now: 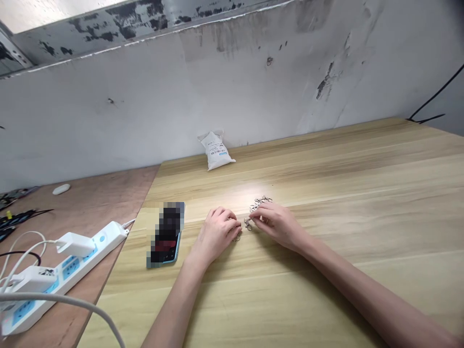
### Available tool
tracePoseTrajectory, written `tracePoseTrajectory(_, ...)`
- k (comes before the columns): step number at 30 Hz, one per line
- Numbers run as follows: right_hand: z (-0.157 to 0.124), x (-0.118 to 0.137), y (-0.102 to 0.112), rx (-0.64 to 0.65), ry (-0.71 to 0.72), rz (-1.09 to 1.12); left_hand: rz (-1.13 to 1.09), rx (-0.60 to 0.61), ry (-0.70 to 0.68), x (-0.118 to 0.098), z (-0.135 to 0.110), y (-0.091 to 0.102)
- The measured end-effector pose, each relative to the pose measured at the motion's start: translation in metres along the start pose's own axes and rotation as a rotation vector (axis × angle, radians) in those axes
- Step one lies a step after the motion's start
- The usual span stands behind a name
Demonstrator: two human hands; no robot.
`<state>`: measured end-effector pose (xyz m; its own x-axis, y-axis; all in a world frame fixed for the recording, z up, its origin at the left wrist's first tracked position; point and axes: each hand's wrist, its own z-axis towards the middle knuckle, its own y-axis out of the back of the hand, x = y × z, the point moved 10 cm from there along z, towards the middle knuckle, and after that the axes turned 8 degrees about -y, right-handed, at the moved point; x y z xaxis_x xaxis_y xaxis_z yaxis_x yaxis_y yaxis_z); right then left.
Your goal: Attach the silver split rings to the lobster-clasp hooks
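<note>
My left hand rests on the wooden table with its fingers bent together and curled downward. Bits of shiny metal peek out under its fingertips; what the fingers hold is largely hidden. Opposite it, my right hand has thumb and forefinger pinched at a small silver metal clasp lying in the gap between both hands. Just behind the right fingers is a little cluster of similar metal clasps, partly covered by that hand.
A phone, partly pixelated, lies left of my left hand. Against the wall stands a white labelled pouch. On the lower reddish surface at left are a power strip with plugged chargers, cables, and a small white case.
</note>
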<state>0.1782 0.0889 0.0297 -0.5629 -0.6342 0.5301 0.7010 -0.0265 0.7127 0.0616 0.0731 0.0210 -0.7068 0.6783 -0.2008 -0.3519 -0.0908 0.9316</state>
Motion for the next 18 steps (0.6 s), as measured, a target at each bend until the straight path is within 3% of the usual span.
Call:
tracePoseTrajectory(3,0.0,-0.001,0.0,-0.002,-0.006,0.006,0.024,-0.014,-0.019,0.0,0.001,0.0)
tracePoseTrajectory(9,0.0,-0.001,0.0,-0.001,-0.002,0.02,-0.07,-0.057,0.07,0.007,0.0,0.008)
tracePoseTrajectory(13,0.0,0.0,0.0,0.003,0.001,0.019,-0.191,-0.112,0.161,0.014,-0.003,0.015)
tracePoseTrajectory(18,0.0,0.002,0.001,0.002,0.005,0.021,-0.325,-0.133,0.169,0.014,-0.002,0.013)
